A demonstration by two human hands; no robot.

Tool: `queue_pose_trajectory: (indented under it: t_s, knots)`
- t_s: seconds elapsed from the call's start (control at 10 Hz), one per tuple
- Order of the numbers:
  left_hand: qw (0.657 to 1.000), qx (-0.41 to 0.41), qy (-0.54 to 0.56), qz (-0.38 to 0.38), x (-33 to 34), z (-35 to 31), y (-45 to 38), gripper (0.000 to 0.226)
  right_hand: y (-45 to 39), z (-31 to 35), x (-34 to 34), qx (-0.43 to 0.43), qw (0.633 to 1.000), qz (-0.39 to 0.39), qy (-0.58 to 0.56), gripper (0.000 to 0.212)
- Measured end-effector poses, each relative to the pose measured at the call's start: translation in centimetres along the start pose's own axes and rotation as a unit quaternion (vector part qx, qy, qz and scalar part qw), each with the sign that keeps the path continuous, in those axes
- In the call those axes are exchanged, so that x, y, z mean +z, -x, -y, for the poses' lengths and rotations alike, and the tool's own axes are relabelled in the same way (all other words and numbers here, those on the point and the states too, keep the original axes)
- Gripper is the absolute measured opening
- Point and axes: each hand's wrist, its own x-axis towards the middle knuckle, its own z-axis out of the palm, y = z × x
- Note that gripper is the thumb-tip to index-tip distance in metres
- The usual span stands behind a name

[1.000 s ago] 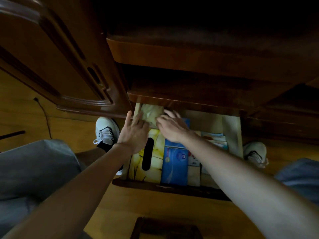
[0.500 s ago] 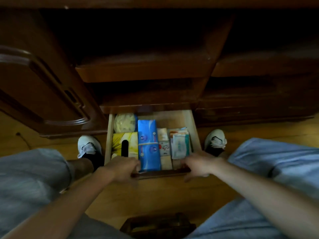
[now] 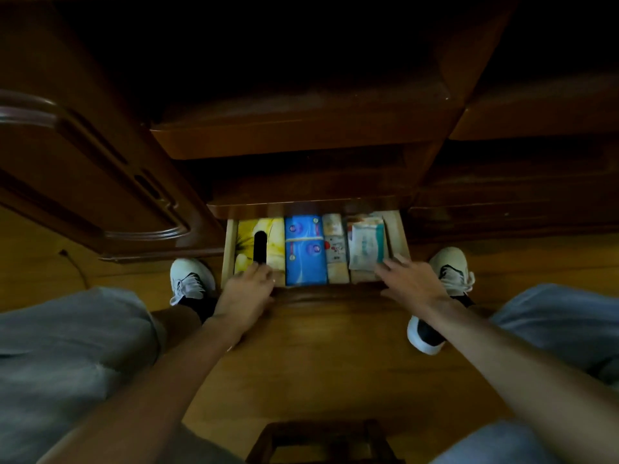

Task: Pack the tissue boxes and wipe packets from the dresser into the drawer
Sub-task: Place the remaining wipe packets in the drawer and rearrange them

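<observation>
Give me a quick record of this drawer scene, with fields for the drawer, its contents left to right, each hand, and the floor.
drawer: light wooden drawer, partly open, lowest in the dark brown dresser
contents: yellow tissue box with black slot; blue packs; beige packet; white and teal wipe packets
left hand: left hand on the drawer's front edge, fingers over the yellow box end
right hand: right hand on the front edge, fingers spread
floor: white sneakers either side; dark wooden stool below
</observation>
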Motion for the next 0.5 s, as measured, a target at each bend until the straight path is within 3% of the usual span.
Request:
queue_pose_trajectory:
  t_s: [0.1, 0.2, 0.3, 0.4, 0.5]
  knots:
    - [0.994, -0.074, 0.011, -0.081, -0.3, 1.6, -3.7, 0.05, -3.8, -0.5, 0.4, 0.082, 0.995, -0.055, -0.015, 0.04]
    - [0.979, -0.15, 0.071, -0.116, 0.1, 2.6, -7.1, 0.019, -7.6, -1.6, 1.2, 0.175, 0.978, -0.109, -0.042, 0.023]
    - [0.928, -0.27, 0.221, -0.131, 0.5, 2.8, -9.4, 0.029, -10.8, -1.6, 1.2, 0.249, 0.948, -0.151, -0.13, 0.027]
    - [0.897, -0.297, 0.308, -0.113, 1.4, 2.4, -10.9, 0.046, -12.6, -0.9, 1.9, 0.264, 0.934, -0.148, -0.191, 0.028]
    - [0.91, -0.286, 0.291, -0.079, 1.2, 3.4, -11.2, 0.049, -12.2, -1.0, 2.1, 0.245, 0.945, -0.078, -0.2, 0.039]
